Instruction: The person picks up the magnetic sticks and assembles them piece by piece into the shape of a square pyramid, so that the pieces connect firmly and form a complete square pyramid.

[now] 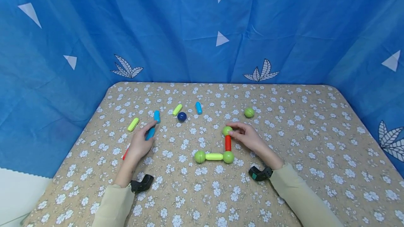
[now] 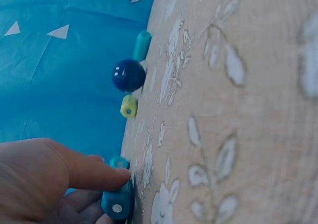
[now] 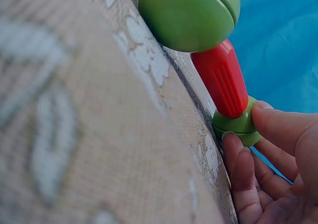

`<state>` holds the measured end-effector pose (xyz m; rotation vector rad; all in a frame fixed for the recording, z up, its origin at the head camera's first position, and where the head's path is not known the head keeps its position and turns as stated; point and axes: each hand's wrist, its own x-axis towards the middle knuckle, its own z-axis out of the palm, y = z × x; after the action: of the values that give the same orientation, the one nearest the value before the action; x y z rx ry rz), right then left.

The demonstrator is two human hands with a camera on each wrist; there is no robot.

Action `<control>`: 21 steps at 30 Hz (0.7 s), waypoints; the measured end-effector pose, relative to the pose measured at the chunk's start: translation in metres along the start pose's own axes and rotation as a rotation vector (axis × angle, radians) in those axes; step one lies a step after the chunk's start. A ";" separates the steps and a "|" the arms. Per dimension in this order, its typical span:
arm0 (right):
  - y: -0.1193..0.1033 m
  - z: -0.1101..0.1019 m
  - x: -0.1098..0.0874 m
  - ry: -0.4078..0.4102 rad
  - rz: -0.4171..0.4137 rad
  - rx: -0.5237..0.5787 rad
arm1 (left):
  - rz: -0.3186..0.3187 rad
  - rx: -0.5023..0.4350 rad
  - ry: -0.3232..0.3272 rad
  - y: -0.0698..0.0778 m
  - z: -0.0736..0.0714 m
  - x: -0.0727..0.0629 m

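Observation:
In the head view, my left hand (image 1: 141, 143) is at a blue rod (image 1: 150, 133), which lies between thumb and fingers. The left wrist view shows the fingers curled around this blue rod (image 2: 117, 205), its round white end facing the camera. Over on the right, my right hand (image 1: 249, 137) pinches a green ball (image 1: 227, 131) between thumb and fingertips. That ball sits on one end of a red rod (image 3: 222, 80). The red rod's other end meets a second green ball (image 1: 228, 157), from which a yellow-green rod (image 1: 214, 157) runs left to a third green ball (image 1: 200, 156).
Beyond the left hand lie another blue rod (image 1: 157, 116) and yellow-green rods (image 1: 133, 124). A dark blue ball (image 1: 181, 117) and a further blue rod (image 1: 198, 108) are farther back. A loose green ball (image 1: 249, 112) stands back right. A red piece (image 1: 125, 154) is partly hidden by the left hand.

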<state>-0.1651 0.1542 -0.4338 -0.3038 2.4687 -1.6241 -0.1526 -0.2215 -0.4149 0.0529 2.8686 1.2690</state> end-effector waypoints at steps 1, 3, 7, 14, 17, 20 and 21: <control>0.000 0.000 0.000 0.000 -0.001 -0.002 | 0.000 -0.004 0.005 -0.001 0.001 0.000; 0.000 0.000 0.001 0.000 -0.002 -0.007 | 0.018 -0.003 0.024 -0.002 0.001 0.000; -0.001 -0.001 0.001 -0.002 0.001 0.000 | 0.043 0.045 0.087 -0.004 0.001 0.001; -0.002 -0.002 0.003 -0.011 0.004 0.037 | 0.058 0.090 0.101 -0.004 -0.003 0.000; -0.002 -0.001 0.002 -0.014 0.008 0.039 | 0.116 0.043 0.057 -0.001 -0.003 -0.001; -0.001 -0.001 0.000 -0.018 0.016 0.035 | 0.161 -0.035 0.004 0.007 0.002 -0.001; -0.001 0.000 0.000 -0.020 0.017 0.034 | 0.168 -0.065 -0.014 0.011 0.004 -0.001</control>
<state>-0.1649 0.1542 -0.4326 -0.2922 2.4196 -1.6459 -0.1513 -0.2109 -0.4092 0.3079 2.8602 1.3813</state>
